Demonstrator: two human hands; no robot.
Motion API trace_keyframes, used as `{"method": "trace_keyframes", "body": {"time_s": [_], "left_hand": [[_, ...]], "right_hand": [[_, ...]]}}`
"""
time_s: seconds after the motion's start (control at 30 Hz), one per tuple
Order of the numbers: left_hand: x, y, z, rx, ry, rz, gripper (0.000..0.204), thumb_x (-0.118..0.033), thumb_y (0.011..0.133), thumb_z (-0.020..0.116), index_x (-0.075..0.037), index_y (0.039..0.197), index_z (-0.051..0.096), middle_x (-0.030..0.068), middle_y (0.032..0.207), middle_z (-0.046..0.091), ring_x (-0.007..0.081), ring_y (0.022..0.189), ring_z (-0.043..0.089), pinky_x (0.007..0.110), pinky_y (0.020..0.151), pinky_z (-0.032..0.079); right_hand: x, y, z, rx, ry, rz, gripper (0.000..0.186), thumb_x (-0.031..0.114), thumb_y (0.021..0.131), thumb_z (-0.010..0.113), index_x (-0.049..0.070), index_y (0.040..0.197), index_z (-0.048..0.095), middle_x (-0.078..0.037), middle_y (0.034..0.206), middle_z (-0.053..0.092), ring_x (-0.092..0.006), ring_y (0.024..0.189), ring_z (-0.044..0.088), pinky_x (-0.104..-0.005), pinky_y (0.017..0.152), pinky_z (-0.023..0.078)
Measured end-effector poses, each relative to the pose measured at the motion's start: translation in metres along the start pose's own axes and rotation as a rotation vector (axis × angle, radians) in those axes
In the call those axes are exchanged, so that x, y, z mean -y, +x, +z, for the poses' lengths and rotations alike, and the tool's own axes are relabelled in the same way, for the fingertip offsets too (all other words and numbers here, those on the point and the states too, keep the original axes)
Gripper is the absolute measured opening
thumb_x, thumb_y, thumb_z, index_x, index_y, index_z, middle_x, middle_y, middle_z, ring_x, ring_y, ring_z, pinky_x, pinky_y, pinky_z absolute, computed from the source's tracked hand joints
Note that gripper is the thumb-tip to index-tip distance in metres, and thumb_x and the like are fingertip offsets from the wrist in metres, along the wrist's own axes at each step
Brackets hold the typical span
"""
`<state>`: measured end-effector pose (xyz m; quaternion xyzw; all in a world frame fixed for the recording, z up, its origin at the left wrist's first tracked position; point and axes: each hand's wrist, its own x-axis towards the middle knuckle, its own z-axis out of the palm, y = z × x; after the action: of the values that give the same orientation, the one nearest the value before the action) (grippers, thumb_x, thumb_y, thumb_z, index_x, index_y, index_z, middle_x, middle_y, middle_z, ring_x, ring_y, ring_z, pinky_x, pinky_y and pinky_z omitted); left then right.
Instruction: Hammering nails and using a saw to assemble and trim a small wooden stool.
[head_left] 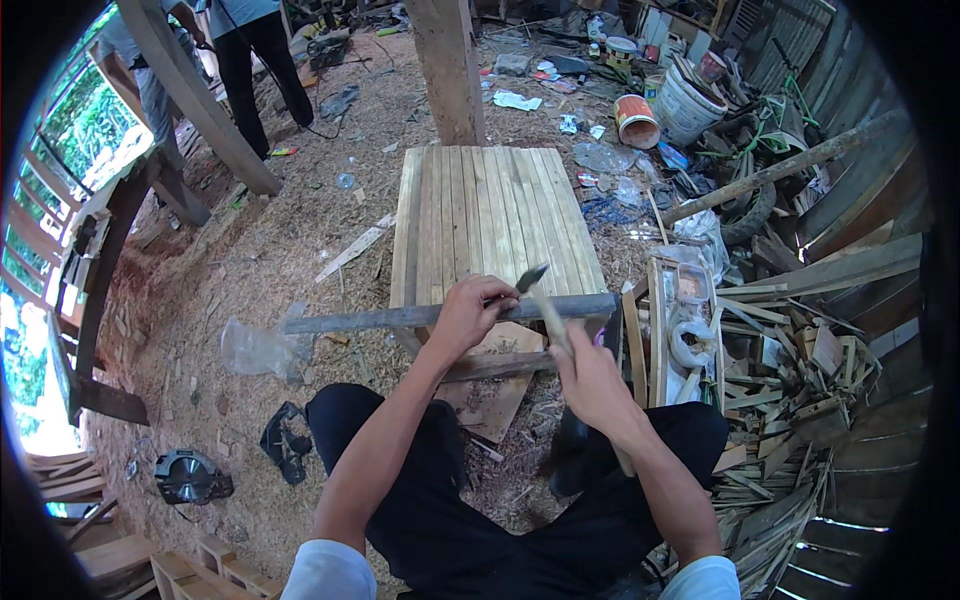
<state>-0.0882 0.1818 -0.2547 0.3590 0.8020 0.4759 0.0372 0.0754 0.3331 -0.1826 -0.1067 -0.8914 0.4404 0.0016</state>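
Note:
My right hand (592,378) is closed around the wooden handle of a hammer (547,312), its dark metal head raised just beside my left fingertips. My left hand (468,312) is in a pinch over a long grey wooden bar (370,318); whatever sits between its fingertips is too small to make out. The bar lies crosswise along the near edge of a slatted wooden panel (490,215), which looks like a low table top, and juts out past it to the left. Below the bar, between my knees, shows a wooden crosspiece (497,366).
A circular saw (190,476) lies on the sawdust-strewn floor at left. Scrap wood (790,385) is heaped at right, beside a narrow wooden tray (657,335). Buckets (688,105) stand at the back right. Behind the panel rises a post (447,75); two people stand at the far left.

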Motion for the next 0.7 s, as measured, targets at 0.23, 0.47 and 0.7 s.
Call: {"method": "trace_keyframes", "body": {"time_s": [0.23,0.47,0.7], "left_hand": [[0.0021,-0.0011,0.0021,0.005,-0.052,-0.05,0.013,-0.011,0.079,0.074,-0.003,0.089,0.073,0.011,0.086,0.07,0.0295,0.083,0.063,0.039,0.076,0.049],[0.0034,0.0008,-0.0001,0.038,0.02,-0.027,0.014,-0.01,0.08,0.074,-0.003,0.091,0.073,0.0108,0.087,0.07,0.0274,0.082,0.064,0.037,0.077,0.049],[0.0044,0.0003,0.0005,0.018,0.04,-0.01,0.012,-0.011,0.079,0.074,-0.004,0.089,0.073,0.01,0.085,0.07,0.0286,0.083,0.063,0.039,0.077,0.049]], "right_hand": [[-0.006,0.0,0.0077,-0.182,0.133,-0.178,0.023,0.013,0.1,0.049,-0.002,0.116,0.047,-0.033,0.075,0.059,-0.0535,0.079,0.059,-0.0561,0.065,0.043],[-0.0036,0.0015,0.0068,-0.032,0.044,-0.13,0.017,0.012,0.1,0.049,-0.002,0.108,0.045,-0.033,0.07,0.057,-0.054,0.074,0.059,-0.0579,0.063,0.042],[0.0004,0.0008,0.0054,-0.054,0.016,-0.072,0.017,0.013,0.1,0.05,-0.002,0.107,0.045,-0.034,0.07,0.057,-0.0548,0.076,0.058,-0.0563,0.062,0.042]]}}
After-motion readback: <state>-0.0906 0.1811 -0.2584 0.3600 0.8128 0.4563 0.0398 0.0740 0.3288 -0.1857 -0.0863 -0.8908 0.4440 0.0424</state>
